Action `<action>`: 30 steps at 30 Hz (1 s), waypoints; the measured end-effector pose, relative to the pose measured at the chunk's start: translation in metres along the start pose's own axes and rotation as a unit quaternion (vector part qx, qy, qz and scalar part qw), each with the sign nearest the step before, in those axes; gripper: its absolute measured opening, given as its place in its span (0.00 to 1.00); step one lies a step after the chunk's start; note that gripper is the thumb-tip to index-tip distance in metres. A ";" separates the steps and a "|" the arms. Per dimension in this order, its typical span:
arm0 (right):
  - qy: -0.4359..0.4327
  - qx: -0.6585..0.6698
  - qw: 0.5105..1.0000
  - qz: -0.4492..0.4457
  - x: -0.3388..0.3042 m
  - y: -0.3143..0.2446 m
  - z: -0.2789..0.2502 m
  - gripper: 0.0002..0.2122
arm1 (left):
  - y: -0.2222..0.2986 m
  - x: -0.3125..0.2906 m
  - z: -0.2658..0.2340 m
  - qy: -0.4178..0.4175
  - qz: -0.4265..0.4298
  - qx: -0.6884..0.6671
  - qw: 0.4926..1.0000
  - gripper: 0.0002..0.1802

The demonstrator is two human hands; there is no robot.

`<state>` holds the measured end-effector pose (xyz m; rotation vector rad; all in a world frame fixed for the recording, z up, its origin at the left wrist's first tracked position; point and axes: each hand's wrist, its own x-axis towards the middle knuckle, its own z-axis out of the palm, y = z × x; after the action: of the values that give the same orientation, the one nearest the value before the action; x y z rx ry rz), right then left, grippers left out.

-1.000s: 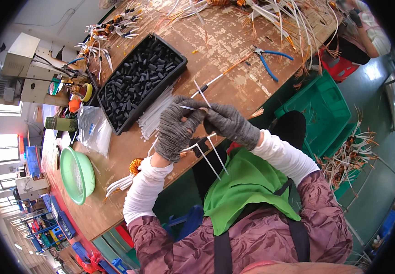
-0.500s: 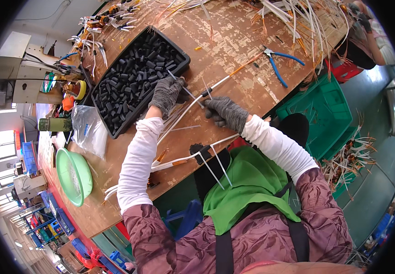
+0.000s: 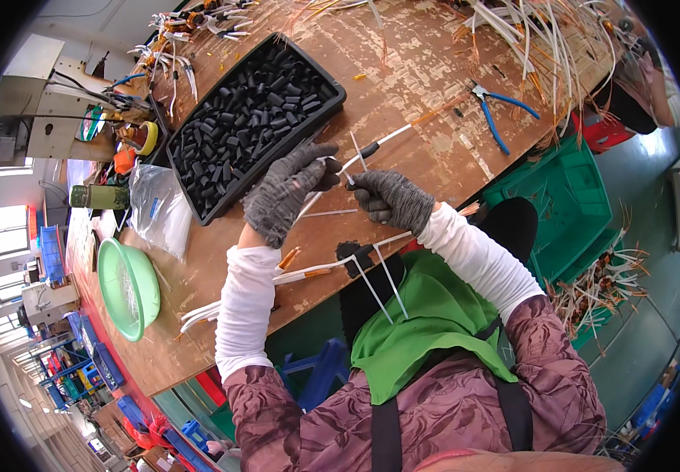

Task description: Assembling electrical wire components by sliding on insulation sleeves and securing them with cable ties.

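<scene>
A white cable with a short black sleeve on it lies slantwise between my gloved hands. My right hand is closed, its fingertips pinching a thin white plastic strip beside the cable. Part of a thin white strip stands up past the sleeve. My left hand is beside the cable, forefinger and thumb apart; a bit of white shows between them, partly hidden. Closer to me, another white cable lies at the table edge, with a black sleeve and two thin strips hanging from it.
A black tray of short black sleeves stands beyond my left hand. Blue-handled pliers lie at the right. A light green basin and plastic bag are left. Green crates stand off the right edge; wire bundles lie far right.
My left hand has shifted closer to me and opened its fingers from the thin strip it was drawing up-left. My right hand keeps its pinch. The whole view has shifted slightly.
</scene>
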<state>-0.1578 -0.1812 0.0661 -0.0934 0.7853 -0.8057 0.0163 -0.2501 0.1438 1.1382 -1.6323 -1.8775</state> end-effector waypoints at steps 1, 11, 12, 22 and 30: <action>-0.002 0.003 1.000 -0.001 -0.001 0.000 0.000 0.06 | 0.000 -0.004 0.000 -0.010 -0.017 -0.044 0.999 0.16; -0.072 0.010 0.997 -0.027 0.002 0.012 -0.004 0.08 | -0.028 0.000 0.019 0.202 0.197 0.241 0.928 0.10; -0.070 0.011 0.997 -0.026 0.002 0.013 -0.004 0.08 | -0.031 0.001 0.019 0.215 0.234 0.262 0.911 0.09; -0.080 0.048 0.994 -0.049 0.001 0.015 -0.002 0.09 | -0.041 0.004 0.022 0.232 0.244 0.173 0.926 0.09; -0.086 0.069 0.991 -0.070 0.002 0.019 -0.004 0.10 | -0.039 -0.001 0.025 0.115 0.249 0.248 0.929 0.10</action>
<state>-0.1480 -0.1686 0.0556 -0.0933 0.5631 -0.9705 0.0054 -0.2251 0.1066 0.9469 -2.0705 -1.0033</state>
